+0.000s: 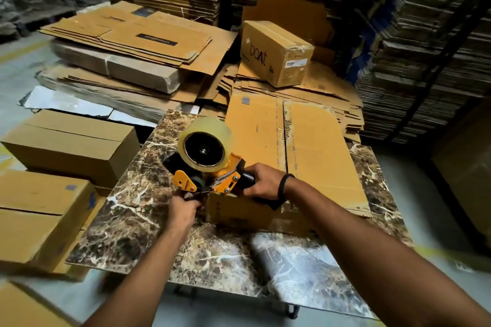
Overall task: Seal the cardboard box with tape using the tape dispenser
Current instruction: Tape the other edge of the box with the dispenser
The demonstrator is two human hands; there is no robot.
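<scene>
On the marbled table [143,223] sits the cardboard box [318,162], its near left corner under one orange tape dispenser [229,183] carrying one clear tape roll [212,125]. The right hand [263,180] clasps the black handle. The left hand [183,210], blurred, curls at the dispenser's front; whether it pinches anything I cannot tell. Two closed cartons [74,146] stand left of the table. Behind, one sealed carton [276,53] reads "boat", resting on flattened cardboard [292,93]; a dark label [156,38] farther back is unreadable.
</scene>
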